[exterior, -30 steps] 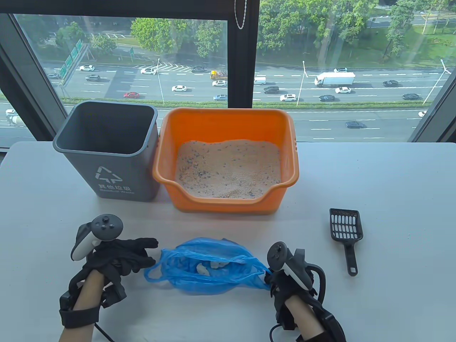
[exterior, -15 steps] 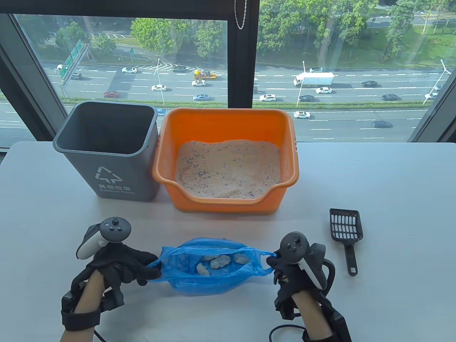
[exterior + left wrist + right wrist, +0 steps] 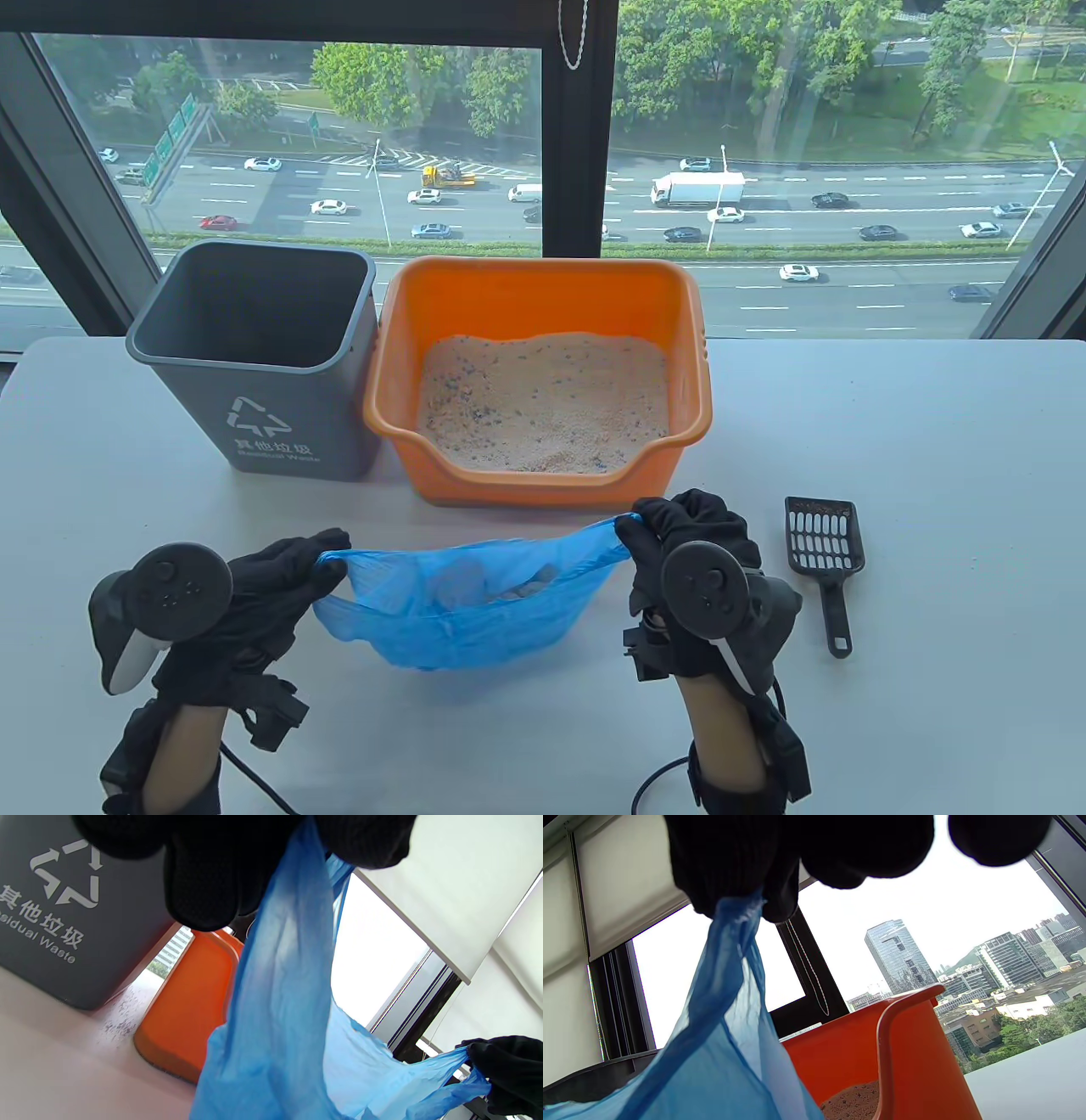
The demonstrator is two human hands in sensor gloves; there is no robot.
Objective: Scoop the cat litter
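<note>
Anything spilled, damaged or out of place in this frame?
Only a minor spill: dark specks are scattered on the table beside the grey bin and the orange litter box, seen in the left wrist view. The blue bag hangs intact between the left hand and right hand; the scoop lies unused.

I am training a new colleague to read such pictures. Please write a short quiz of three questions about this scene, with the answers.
1. True or false: the scoop lies inside the orange litter box.
2. Which hand grips the blue bag? A) only the left hand B) only the right hand C) both
3. Fill in: the grey bin stands to the ___ of the litter box in the table view.

Key
1. False: it lies on the table, right of the bag.
2. C: each hand holds one handle.
3. Left.
</note>
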